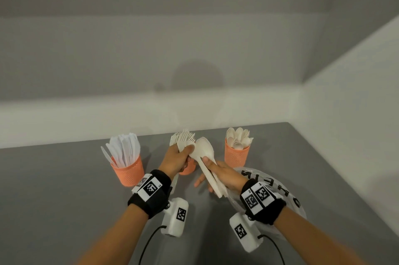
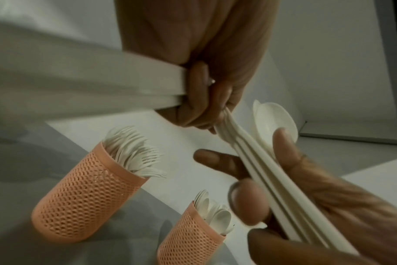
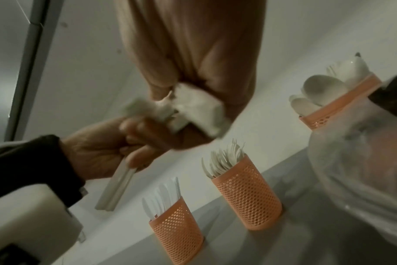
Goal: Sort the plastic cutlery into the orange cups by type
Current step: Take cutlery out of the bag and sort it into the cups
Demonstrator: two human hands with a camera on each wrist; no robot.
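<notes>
Grey table (image 1: 64, 189), 3 orange mesh cups in a row near the back wall. Left cup (image 1: 128, 170): knives, blades up. Middle cup (image 1: 188, 168): forks, mostly hidden behind the hands in head view; clear in left wrist view (image 2: 84, 193). Right cup (image 1: 235, 154): spoons, bowls up.

Both hands raised above the table, in front of the middle cup.

Left hand (image 1: 176, 160): fingers curled round a small bundle of forks (image 1: 183, 141); tines stick up past the fingers, handles hang out below the palm.

Right hand (image 1: 222, 175): thumb & fingers pinch a bundle of spoons (image 1: 206, 152) partway along the handles; bowls point up & away, handle ends project back past the palm. Spoon bowls touch the left-hand fingers.

Clear plastic bag (image 1: 287, 195) w/ black lettering lies on the table under the right wrist, just in front of the spoon cup.
</notes>
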